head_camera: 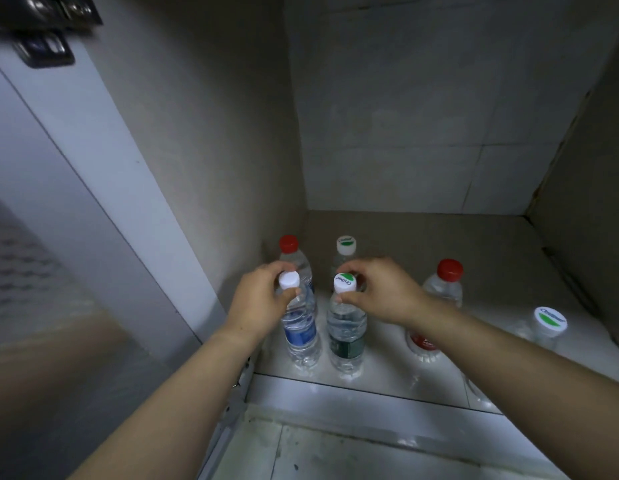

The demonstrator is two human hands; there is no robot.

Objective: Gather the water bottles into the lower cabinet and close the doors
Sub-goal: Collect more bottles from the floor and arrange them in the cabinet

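Several water bottles stand upright on the floor of the open lower cabinet (474,237). My left hand (256,303) grips the neck of a blue-label bottle (301,334) with a plain white cap. My right hand (380,292) grips the neck of a dark-green-label bottle (346,337) with a white and green cap. Both bottles rest on the cabinet floor near its front edge. Behind them stand a red-cap bottle (289,245) and a white-green-cap bottle (346,245). To the right are another red-cap bottle (446,282) and a white-green-cap bottle (548,323).
The cabinet's left door (76,168) hangs open at the left, with a hinge (240,379) at its base. Beige side walls and a tiled back wall enclose the space. A pale, stained floor (335,455) lies in front of the cabinet.
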